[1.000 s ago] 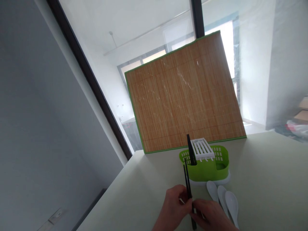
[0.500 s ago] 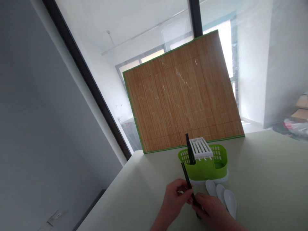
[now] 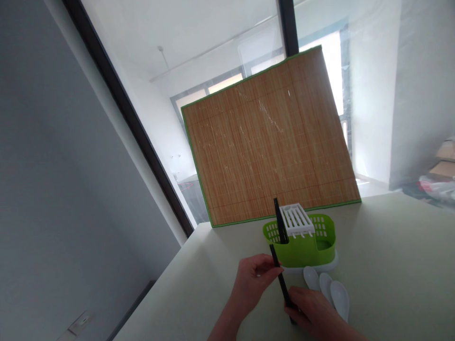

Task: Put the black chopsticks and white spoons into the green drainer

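A pair of black chopsticks (image 3: 280,278) is gripped by both hands in front of the caddy, slanting with the upper ends toward it. My left hand (image 3: 253,279) pinches the chopsticks near their upper part between thumb and fingers. Lower down, my right hand (image 3: 308,303) is closed around them, hiding part of their length. Just beyond stands a green utensil caddy (image 3: 302,253) with a white slatted rack (image 3: 297,219) across its middle. Other black chopsticks (image 3: 280,220) stand tilted in the caddy's left compartment. Three white spoons (image 3: 325,286) lie fanned beside my right hand, their handles partly hidden.
The caddy rests on a pale table (image 3: 202,284). A bamboo mat (image 3: 270,142) with green edging leans upright against the glass at the table's back edge. A grey wall (image 3: 71,189) rises on the left. Boxes (image 3: 446,156) and bags are beyond the table at far right.
My left hand has slid up the chopsticks, moving slightly up and left. The chopsticks' upper ends have shifted a little down and right. My right hand stays nearly in place.
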Action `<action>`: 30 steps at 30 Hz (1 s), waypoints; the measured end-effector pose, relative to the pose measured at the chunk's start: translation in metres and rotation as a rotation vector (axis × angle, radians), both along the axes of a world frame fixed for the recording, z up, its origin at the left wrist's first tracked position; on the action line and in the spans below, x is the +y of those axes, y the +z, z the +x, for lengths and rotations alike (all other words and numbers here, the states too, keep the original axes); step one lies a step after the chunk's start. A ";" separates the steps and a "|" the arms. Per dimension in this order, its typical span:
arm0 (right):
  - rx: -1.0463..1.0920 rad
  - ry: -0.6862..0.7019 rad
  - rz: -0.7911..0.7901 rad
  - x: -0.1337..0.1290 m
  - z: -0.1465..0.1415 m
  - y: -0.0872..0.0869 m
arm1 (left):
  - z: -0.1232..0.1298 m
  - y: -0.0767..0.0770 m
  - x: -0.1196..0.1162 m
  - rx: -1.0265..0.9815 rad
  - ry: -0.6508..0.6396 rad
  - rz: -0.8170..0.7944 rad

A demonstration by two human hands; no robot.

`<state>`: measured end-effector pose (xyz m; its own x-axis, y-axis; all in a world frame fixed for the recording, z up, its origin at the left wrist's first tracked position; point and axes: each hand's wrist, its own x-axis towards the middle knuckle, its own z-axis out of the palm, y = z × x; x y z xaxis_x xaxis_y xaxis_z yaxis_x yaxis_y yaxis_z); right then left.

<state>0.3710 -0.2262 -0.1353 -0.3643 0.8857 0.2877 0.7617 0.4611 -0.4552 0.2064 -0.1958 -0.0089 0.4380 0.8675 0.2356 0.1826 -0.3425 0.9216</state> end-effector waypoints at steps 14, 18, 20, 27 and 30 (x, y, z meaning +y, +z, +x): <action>0.127 -0.059 -0.041 0.000 0.009 0.013 | 0.015 0.119 0.109 -0.257 0.193 0.265; -0.005 0.014 -0.017 0.001 0.004 0.005 | 0.038 0.088 0.153 -0.127 0.191 0.073; -0.045 0.020 -0.029 0.001 0.002 0.004 | 0.044 0.066 0.167 -0.092 0.196 0.024; -0.123 0.015 -0.079 0.003 -0.001 0.007 | 0.054 0.017 0.185 0.017 0.171 -0.125; -0.134 0.026 -0.100 0.004 -0.002 0.006 | 0.056 0.012 0.187 0.060 0.123 -0.169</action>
<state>0.3693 -0.2222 -0.1289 -0.4168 0.8972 0.1459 0.8070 0.4391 -0.3950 0.2625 -0.0087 0.0030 0.3356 0.9402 0.0583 0.2701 -0.1553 0.9502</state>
